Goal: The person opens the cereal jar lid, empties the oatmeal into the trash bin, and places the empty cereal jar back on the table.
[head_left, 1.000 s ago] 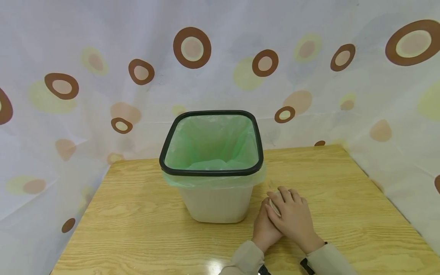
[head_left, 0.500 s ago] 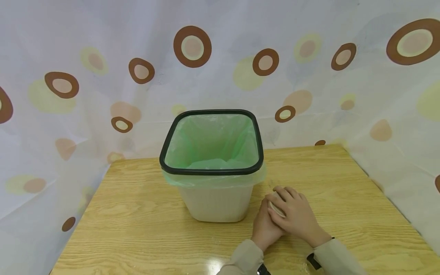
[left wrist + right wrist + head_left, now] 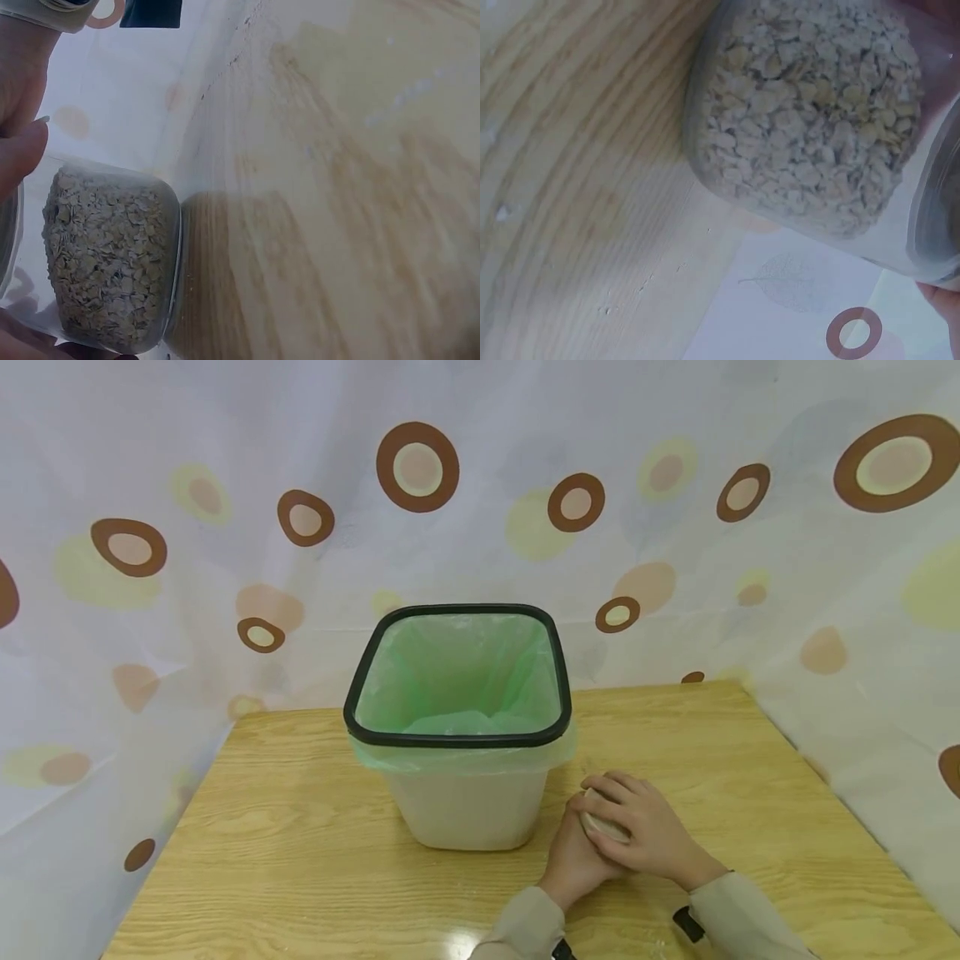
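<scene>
Head view shows both hands together near the right of the bin, working on one small clear container. The left hand (image 3: 576, 857) grasps the container from its left side, with fingers bent around it. The right hand (image 3: 654, 833) comes from the other side and grips the pale lid (image 3: 606, 828), its fingers arched over the top and its thumb along the near edge.

Both wrist views show the clear container (image 3: 172, 259) from the side, packed with pale flakes (image 3: 111, 262) that look like oats. It is near the wooden surface (image 3: 285, 860); I cannot tell whether its base touches the wood or is just above it. The lid is on the container; how tightly it sits cannot be told.

The square, off-white bin (image 3: 468, 814) stands upright on the surface, just beside the hands and apart from them. A green bag (image 3: 457, 763) lines it and hangs outside below the black rim (image 3: 459, 741). Behind, a white cloth (image 3: 457, 556) printed with brown rings and soft yellow spots covers the back and sides. Beige sleeves (image 3: 742, 912) cover the forearms, and a black band (image 3: 687, 924) shows at the right wrist.
</scene>
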{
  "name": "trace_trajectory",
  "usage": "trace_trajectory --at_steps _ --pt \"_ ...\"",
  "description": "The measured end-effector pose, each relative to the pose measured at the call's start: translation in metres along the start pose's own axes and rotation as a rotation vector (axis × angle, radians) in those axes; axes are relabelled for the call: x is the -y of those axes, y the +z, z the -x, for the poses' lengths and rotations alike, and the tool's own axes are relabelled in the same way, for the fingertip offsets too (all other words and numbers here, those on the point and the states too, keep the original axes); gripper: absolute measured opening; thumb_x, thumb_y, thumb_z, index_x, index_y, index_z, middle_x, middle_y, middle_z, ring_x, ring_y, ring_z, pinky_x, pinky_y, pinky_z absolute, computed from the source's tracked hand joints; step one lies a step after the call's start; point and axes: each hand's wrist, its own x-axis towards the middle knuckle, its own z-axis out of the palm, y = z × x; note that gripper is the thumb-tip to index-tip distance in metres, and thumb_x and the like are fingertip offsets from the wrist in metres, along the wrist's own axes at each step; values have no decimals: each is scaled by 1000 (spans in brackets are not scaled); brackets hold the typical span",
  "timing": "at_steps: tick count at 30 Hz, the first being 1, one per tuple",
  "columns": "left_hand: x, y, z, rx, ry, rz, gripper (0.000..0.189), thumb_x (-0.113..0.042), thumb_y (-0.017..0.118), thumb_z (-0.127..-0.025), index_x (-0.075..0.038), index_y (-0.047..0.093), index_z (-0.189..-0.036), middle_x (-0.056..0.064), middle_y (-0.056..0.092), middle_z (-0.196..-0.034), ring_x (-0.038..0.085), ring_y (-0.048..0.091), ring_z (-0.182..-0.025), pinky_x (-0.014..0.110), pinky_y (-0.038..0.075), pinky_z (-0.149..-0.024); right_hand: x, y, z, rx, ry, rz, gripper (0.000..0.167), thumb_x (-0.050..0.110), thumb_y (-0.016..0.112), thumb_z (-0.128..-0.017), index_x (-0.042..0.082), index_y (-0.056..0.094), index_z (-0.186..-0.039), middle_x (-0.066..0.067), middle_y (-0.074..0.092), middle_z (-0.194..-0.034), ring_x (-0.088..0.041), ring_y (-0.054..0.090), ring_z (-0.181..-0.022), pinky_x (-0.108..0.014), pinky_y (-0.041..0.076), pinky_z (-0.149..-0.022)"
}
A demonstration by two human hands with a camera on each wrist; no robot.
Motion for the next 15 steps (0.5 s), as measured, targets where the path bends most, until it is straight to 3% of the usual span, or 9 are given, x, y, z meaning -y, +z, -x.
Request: trace_trajectory --at_steps 6,9,13,15 --pt "0 0 2 5 -3 46 90 -20 86 -70 -6 34 -143 6 46 -138 13 52 -116 23 45 -93 -3 -2 1 -4 -33 -39 30 31 70 -86 26 69 -116 -1 63 -119 -29 58 -102 -52 47 -75" --pt "-2 0 3 2 -40 75 88 -22 86 -71 -6 35 -141 7 46 -137 14 52 -117 24 45 -94 1 -5 0 50 -2 -14 32 33 69 -87 23 69 -117 -2 63 -121 -27 57 -105 -51 47 -77" --pt "-4 0 6 14 -54 -8 88 -25 85 -74 -2 32 -140 12 43 -139 18 52 -119 26 47 -93 22 -10 -6 187 191 98 40 41 61 -93 18 67 -124 -11 59 -130 -35 55 -113 -57 45 -83" --pt "-4 0 7 6 -25 -87 85 -28 82 -77 1 33 -140 16 43 -138 21 53 -120 27 47 -93 35 -9 -10 228 316 164 45 45 59 -94 14 64 -127 -18 56 -132 -42 53 -114 -62 44 -84"
